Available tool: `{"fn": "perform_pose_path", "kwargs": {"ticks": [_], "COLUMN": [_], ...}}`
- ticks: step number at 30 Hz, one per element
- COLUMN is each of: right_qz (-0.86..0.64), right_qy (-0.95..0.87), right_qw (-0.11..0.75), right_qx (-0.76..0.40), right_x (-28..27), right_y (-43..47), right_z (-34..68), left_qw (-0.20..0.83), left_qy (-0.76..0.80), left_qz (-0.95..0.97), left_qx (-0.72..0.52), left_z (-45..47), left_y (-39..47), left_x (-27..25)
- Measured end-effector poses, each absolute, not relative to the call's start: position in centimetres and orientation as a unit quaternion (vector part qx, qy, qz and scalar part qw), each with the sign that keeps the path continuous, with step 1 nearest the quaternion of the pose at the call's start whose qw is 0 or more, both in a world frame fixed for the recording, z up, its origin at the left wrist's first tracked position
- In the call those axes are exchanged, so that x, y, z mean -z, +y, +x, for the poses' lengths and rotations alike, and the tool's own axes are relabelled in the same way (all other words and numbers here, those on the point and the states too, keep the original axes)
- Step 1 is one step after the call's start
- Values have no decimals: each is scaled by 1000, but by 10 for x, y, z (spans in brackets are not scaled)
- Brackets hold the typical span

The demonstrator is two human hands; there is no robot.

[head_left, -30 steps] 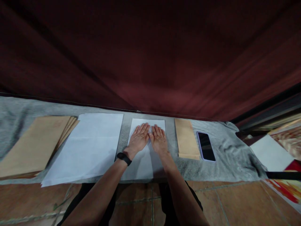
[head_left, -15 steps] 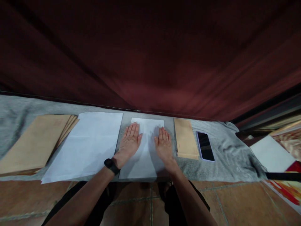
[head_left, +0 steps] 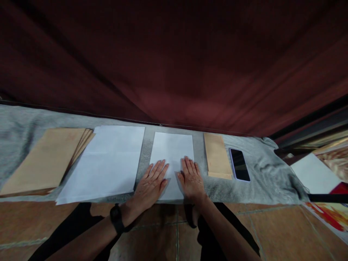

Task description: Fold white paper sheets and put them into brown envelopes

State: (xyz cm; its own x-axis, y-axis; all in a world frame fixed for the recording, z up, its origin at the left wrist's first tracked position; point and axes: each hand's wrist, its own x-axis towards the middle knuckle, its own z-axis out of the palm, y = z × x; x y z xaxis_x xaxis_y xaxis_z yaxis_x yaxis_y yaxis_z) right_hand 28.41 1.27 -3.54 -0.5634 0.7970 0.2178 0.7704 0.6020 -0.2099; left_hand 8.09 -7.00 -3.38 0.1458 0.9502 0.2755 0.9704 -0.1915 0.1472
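Your left hand [head_left: 149, 185] and right hand [head_left: 191, 179] lie on paper [head_left: 172, 152], fingers [head_left: 159, 169] outstretched, unclamped. Uneven pressure could skew it.

A dark red curtain [head_left: 174, 65] fills the upper frame; grey cloth [head_left: 272, 181] runs across below it; a dark-screened phone [head_left: 239, 165] with a lilac edge lies right of centre; a white panel [head_left: 315, 174] leans into the far right; brown floor tiles [head_left: 285, 232] span the bottom.
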Motion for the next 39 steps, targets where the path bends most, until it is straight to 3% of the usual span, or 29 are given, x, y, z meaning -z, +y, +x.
{"fn": "perform_pose_path", "kwargs": {"ticks": [11,21,30,35,39], "right_qz": [-457,-377,-331,-301,-342], "right_qy": [-875,-901,-895,-888,-846], "right_qw": [153,128,89,66,70], "right_qx": [-39,-173,-288,-340,-404], "right_x": [37,17,0,-12,-14], "right_y": [19,44,46,45,43], "right_z": [307,334,360,366,364], "left_qw": [26,-60,-242,-407,-460], "left_qy": [-623,-520,-522,-569,-618], "left_qz": [-767,-847,-799,-674,-562], "left_qx": [150,91,174,238,303], "left_z": [78,71,44,34,29], "left_y": [-87,-98,-80,-72,-64], "left_x": [25,12,-15,-27,-30]}}
